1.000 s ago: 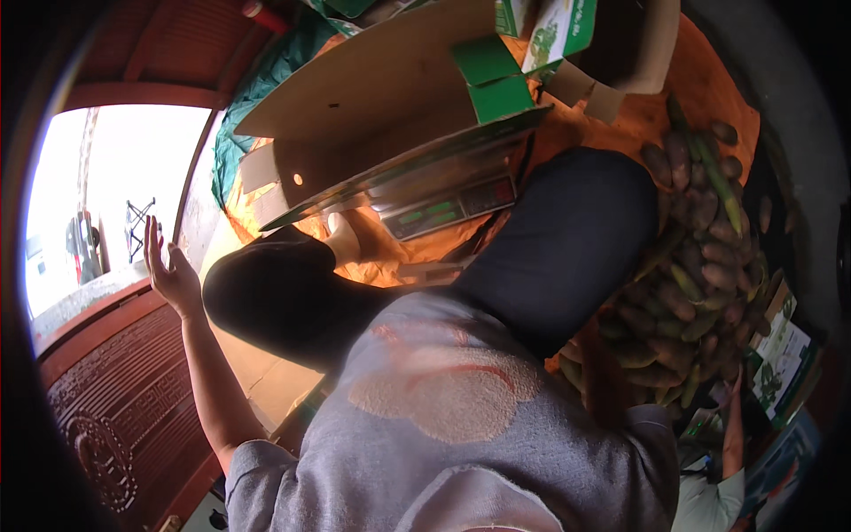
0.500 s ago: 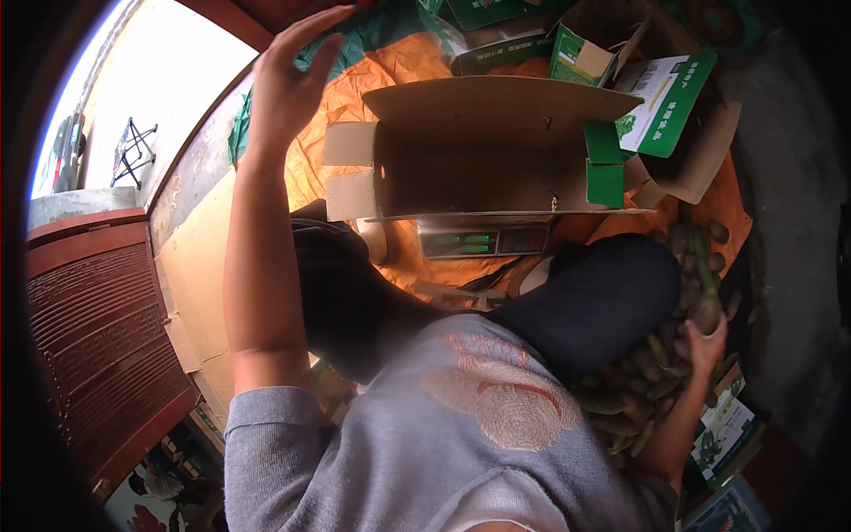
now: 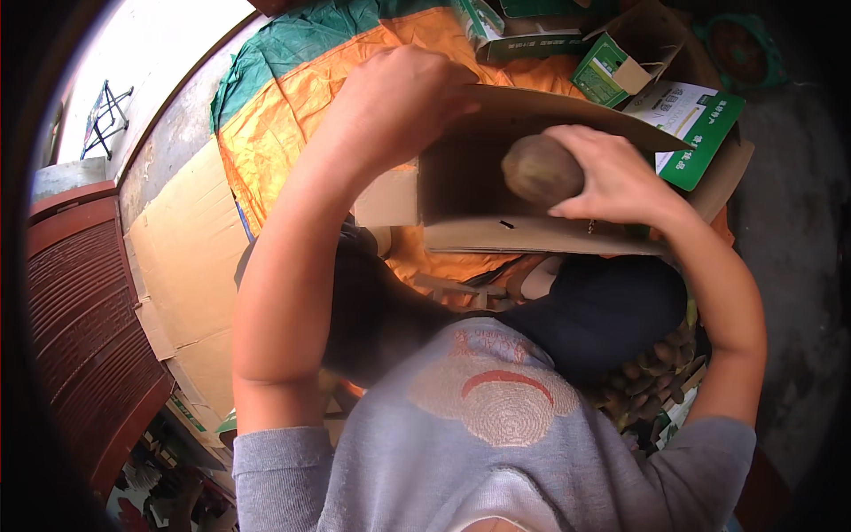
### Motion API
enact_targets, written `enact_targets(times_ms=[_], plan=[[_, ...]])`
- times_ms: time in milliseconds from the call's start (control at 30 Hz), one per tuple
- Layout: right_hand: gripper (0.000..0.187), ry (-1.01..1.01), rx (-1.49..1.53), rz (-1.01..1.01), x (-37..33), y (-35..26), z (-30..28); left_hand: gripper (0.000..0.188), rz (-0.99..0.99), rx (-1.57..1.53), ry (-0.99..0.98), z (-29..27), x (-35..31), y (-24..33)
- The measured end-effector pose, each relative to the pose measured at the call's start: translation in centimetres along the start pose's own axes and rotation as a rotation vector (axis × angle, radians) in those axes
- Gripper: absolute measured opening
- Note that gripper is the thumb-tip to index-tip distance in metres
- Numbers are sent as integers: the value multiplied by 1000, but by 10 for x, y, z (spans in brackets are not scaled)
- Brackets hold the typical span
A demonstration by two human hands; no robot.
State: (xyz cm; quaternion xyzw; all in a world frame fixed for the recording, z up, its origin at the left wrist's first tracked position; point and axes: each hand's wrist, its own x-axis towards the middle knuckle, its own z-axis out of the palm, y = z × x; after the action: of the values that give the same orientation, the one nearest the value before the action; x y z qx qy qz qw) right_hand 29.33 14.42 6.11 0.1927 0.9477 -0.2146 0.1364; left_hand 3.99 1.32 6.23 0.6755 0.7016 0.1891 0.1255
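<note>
A large rounded brown tuber (image 3: 541, 170) is gripped in my right hand (image 3: 612, 173), fingers and thumb wrapped round its right side. It is held over the mouth of an open cardboard box (image 3: 470, 236) in front of me. My left hand (image 3: 408, 102) is at the box's far left corner, its fingers curled over the far flap; motion blurs the fingertips. The flap's left end is hidden behind that hand. Beside my right knee lies a pile of smaller brown tubers (image 3: 651, 381), partly covered by my leg and arm.
An orange and green tarpaulin (image 3: 266, 133) spreads beneath the box. Several green-and-white cartons (image 3: 700, 124) stand beyond it to the right. Flattened cardboard (image 3: 191, 266) lies on my left beside a carved reddish wooden panel (image 3: 80, 310). A folding stool frame (image 3: 106, 120) stands far left.
My right hand has lifted a tuber from the pile and carried it over the box. My left hand has come down from the upper left onto the box's far flap. The scale display is now hidden.
</note>
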Motion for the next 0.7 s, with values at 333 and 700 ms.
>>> enact_targets(times_ms=[333,700], plan=[[76,-609,-110,74,154,29,206,12,2,147,86,-5,-3,-16],[68,-557,91,-142,170,32,268,7,49,77,71,-7,5,-12]])
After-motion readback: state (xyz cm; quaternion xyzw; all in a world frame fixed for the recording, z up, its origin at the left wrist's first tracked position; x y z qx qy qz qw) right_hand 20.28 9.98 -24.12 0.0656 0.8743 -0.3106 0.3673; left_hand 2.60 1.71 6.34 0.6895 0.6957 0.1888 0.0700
